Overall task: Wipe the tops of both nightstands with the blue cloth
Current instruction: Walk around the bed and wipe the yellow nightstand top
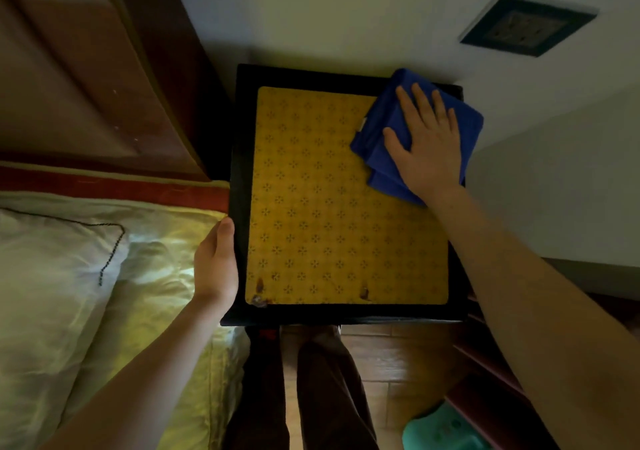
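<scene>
A dark nightstand (242, 159) stands below me against the wall, its top covered by a yellow patterned mat (332, 214). A folded blue cloth (377, 152) lies on the far right corner of the top. My right hand (427, 141) presses flat on the cloth, fingers spread and pointing toward the wall. My left hand (216, 266) grips the nightstand's left edge, thumb on top. Brown stains mark the mat's near edge.
A bed with a pale pillow (52, 276) and yellow-green sheet (162, 276) lies on the left, with a wooden headboard (86, 69) behind. A wall socket (526, 22) sits at upper right. My legs (318, 387) and a green object (440, 429) are on the wooden floor.
</scene>
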{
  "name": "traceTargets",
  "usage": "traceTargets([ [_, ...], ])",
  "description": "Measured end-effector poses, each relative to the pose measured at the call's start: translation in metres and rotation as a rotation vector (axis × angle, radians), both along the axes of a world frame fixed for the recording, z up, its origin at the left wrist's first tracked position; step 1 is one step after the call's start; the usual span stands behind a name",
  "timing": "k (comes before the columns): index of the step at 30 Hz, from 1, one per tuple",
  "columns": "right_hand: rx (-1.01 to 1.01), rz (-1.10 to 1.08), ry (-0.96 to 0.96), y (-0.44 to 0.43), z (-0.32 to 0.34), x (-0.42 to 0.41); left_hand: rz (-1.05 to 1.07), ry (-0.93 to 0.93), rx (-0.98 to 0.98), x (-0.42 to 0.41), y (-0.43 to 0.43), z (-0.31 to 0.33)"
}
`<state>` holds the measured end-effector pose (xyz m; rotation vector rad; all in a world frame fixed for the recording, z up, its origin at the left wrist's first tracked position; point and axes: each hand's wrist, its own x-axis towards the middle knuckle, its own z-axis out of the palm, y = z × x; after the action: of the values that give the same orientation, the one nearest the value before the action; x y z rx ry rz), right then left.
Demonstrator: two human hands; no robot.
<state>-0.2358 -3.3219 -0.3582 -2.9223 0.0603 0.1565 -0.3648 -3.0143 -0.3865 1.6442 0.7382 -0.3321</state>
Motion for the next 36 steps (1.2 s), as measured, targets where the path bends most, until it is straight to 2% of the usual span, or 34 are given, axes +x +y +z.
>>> traceTargets([
  [3,-0.024,-0.058,0.005,0.011,0.001,-0.034,-0.006,-0.009,0.024,0.000,-0.001,-0.001],
  [8,-0.068,-0.136,0.106,0.042,0.001,-0.174,-0.024,0.016,0.042,0.001,-0.002,0.003],
  [11,-0.099,-0.050,0.147,0.086,-0.002,-0.215,-0.008,0.024,0.031,0.001,-0.003,0.007],
  [14,-0.073,0.051,0.133,0.119,-0.002,-0.187,0.012,0.035,0.032,0.002,-0.004,0.007],
  [18,-0.017,0.151,0.082,0.136,-0.003,-0.096,0.031,0.024,0.019,0.002,-0.003,0.003],
  [22,-0.004,0.105,0.021,0.140,-0.005,0.010,0.020,0.018,-0.011,0.001,-0.001,-0.002],
  [24,-0.015,0.066,0.025,0.142,-0.006,0.029,0.022,0.029,-0.020,0.002,-0.002,0.001],
  [27,-0.022,0.111,0.017,0.148,-0.003,-0.009,0.040,0.030,-0.004,0.002,-0.005,0.007],
  [33,0.001,0.404,0.130,0.143,0.004,-0.174,0.056,0.027,0.019,0.005,-0.007,0.015],
  [36,0.002,0.500,0.122,0.114,0.001,-0.177,0.061,0.030,-0.010,0.003,-0.006,0.014],
])
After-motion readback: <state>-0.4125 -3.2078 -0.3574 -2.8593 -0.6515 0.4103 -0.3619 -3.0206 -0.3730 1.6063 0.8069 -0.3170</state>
